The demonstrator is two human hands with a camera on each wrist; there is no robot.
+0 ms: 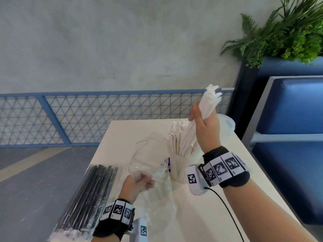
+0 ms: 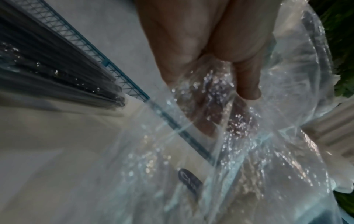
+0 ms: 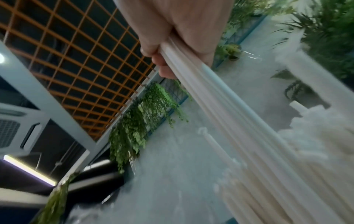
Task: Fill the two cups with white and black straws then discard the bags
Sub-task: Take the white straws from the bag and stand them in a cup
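Note:
My right hand (image 1: 202,117) grips a bundle of white straws (image 1: 209,102) tilted above a cup (image 1: 180,165), their lower ends inside it. That cup holds several white straws (image 1: 176,135) standing up. In the right wrist view my fingers (image 3: 162,63) curl round the white straws (image 3: 220,106). My left hand (image 1: 139,184) holds the crumpled clear bag (image 1: 148,163) just left of the cup; in the left wrist view the thumb (image 2: 247,75) presses on the clear bag (image 2: 249,151). A sealed bag of black straws (image 1: 90,198) lies at the table's left edge. A second clear cup (image 1: 227,124) stands behind my right hand.
The cream table (image 1: 201,215) has bare room at the front right. A blue mesh railing (image 1: 87,116) runs behind it. A blue padded bench (image 1: 293,137) and a planter with ferns (image 1: 288,32) stand close on the right.

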